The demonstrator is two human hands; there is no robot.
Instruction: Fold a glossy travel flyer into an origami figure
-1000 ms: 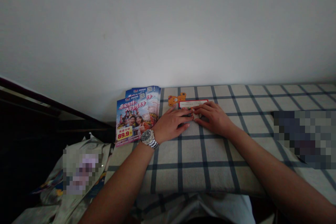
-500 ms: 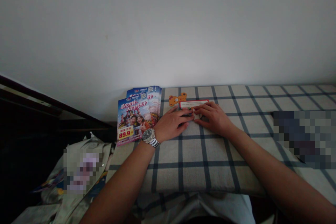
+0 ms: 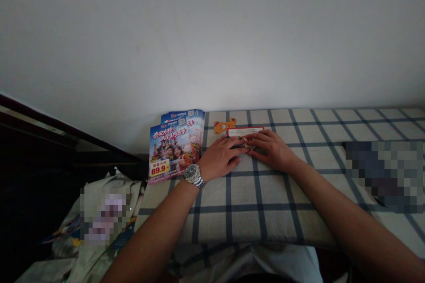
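Observation:
A small paper card point(image 3: 245, 131) with a red border and a white printed panel lies on the checked cloth. At its upper left is an orange bear figure point(image 3: 220, 128); I cannot tell whether it is joined to the card. My left hand point(image 3: 223, 155), with a silver watch point(image 3: 193, 175) on the wrist, lies over the card's lower left, fingers stretched out. My right hand point(image 3: 270, 150) rests on the lower right, fingers lightly bent and thumb apart, the fingertips meeting the left ones. The card's lower part is hidden under both hands.
A fanned stack of printed flyers point(image 3: 169, 150) lies left of my left hand. The checked cloth point(image 3: 244, 216) covers the table up to the wall point(image 3: 232, 40). Dark blurred material point(image 3: 378, 172) lies at the right. A pale bag point(image 3: 122, 190) sits below the table's left edge.
My left hand has slid slightly right, its fingertips now closer to the right hand's. The small white patch between the fingertips is more covered. The flyers and card stay in place.

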